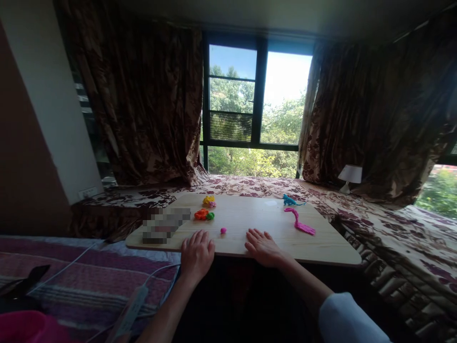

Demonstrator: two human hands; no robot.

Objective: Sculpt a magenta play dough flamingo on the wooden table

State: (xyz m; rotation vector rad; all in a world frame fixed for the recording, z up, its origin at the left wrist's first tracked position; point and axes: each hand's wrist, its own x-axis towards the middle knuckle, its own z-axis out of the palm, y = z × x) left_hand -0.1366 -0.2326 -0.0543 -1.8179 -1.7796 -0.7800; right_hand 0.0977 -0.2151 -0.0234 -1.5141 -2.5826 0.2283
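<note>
My left hand (198,250) lies palm down on the near edge of the wooden table board (246,214), holding nothing. To its right, my right hand (262,244) rests flat on the same edge, fingers spread. Between them, a little farther in, sits a small pink ball (223,230). Beyond my left hand are an orange lump (202,214) touching a green lump (210,216), and behind those a yellow lump (208,199) with a light pink piece (213,205). At the right lie a long, curved pink piece (303,227) and a blue animal-like figure (290,200) with a thin tail.
A pixelated, blurred-out object (166,226) covers the board's left end. Behind the board stretches a floral-covered ledge (243,183) with a white lamp (350,174). A power strip (132,307) with cords lies on the striped bedding (82,271) at lower left.
</note>
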